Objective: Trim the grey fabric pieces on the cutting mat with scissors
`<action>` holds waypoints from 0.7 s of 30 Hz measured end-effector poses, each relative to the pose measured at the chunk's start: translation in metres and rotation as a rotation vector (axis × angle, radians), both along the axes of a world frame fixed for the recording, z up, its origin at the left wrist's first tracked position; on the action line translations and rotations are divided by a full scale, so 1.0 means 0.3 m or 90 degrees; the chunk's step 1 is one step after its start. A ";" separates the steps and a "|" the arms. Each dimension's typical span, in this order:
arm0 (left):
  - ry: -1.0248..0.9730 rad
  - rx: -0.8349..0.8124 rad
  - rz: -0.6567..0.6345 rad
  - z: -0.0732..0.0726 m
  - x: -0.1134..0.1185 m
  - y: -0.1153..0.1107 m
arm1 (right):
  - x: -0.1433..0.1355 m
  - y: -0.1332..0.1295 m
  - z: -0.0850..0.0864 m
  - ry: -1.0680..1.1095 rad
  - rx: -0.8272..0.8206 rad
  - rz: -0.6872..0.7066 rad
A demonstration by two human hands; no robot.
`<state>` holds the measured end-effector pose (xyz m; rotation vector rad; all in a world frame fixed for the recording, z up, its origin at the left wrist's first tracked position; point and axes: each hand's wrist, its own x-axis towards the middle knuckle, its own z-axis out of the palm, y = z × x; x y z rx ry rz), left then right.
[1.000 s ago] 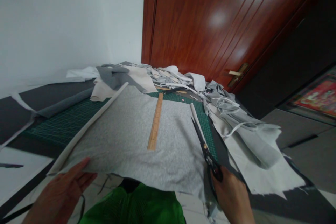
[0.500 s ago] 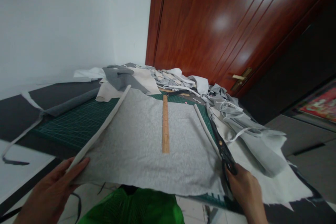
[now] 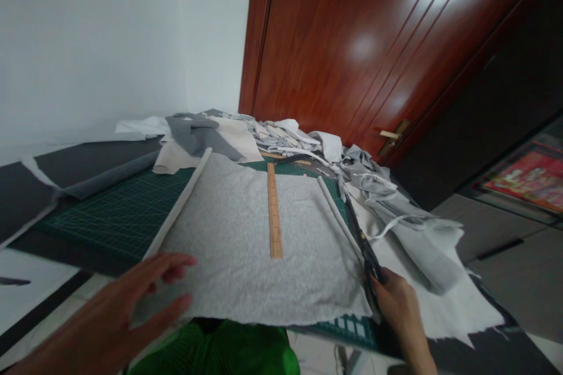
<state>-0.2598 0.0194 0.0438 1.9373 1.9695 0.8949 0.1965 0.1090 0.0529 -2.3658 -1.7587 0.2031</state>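
Our right hand (image 3: 398, 304) at 4 o'clock grips black-handled scissors (image 3: 364, 246) along the light grey fabric sheet (image 3: 246, 246); our left hand (image 3: 127, 310), fingers spread loose, rests on its 8 o'clock corner.

Home sewing room: cutting mat (image 3: 109, 220), fabric scraps (image 3: 285, 135)

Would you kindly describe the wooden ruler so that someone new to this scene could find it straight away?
Start at the green gridded cutting mat and the large light grey fabric sheet spread over it. The flat tan wooden ruler lies along the sheet's middle, pointing away towards the red-brown door. It is the only stiff, straight, tan strip among soft grey and white cloth.
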 end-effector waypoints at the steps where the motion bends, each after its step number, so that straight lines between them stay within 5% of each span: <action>1: 0.003 -0.022 -0.079 0.040 0.062 0.016 | -0.003 -0.001 0.001 0.006 0.004 0.000; 5: 0.107 -0.102 -0.283 0.198 0.304 0.139 | -0.014 -0.006 0.005 0.041 0.007 -0.017; 8: 0.190 -0.154 -0.269 0.261 0.427 0.286 | -0.015 -0.011 0.002 0.050 0.011 -0.024; 13: 0.229 -0.168 -0.130 0.241 0.523 0.490 | -0.015 -0.017 -0.002 0.058 0.015 -0.032; 21: 0.212 -0.201 -0.058 0.210 0.546 0.566 | -0.031 -0.024 0.018 0.030 0.009 -0.039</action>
